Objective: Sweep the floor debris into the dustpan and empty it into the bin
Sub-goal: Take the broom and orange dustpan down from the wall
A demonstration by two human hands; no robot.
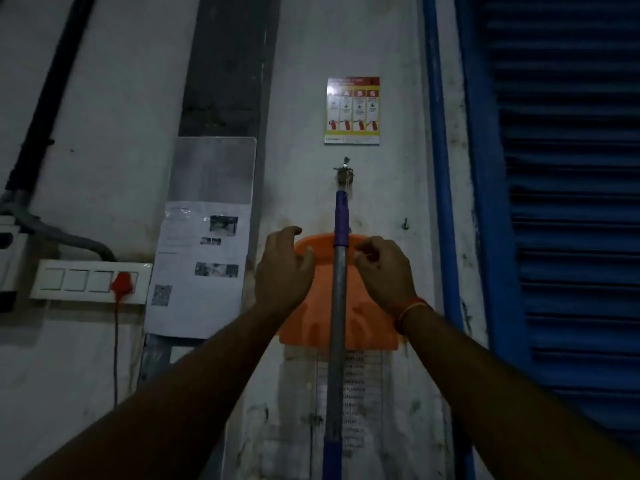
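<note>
Left hand (284, 268): fingers curled and loosely spread, tips at the left edge of the orange dustpan (311, 306), holding nothing; contact with the pan can't be confirmed. Right hand (384, 268): fingers bent in, thumb and forefinger close together near the pan's upper right edge; dim and blurred, so can't tell if they pinch anything. Orange thread band (412, 311) on the right wrist.

Dustpan hangs flat against the white wall (104, 133), frame centre, between the two hands. Broom handle (337, 306) runs vertically in front of it: metal shaft, purple grip on top, blue section at the bottom edge of the frame. Its top end sits just below a wall hook (344, 173). Neither hand touches the handle.

Fire extinguisher poster (352, 110) above the hook, upper centre. Printed notice (201, 268) with QR code left of centre. Switch panel (90, 280) with a red plug (122, 282) at mid left. Blue louvred shutter (571, 202) fills the right side.
</note>
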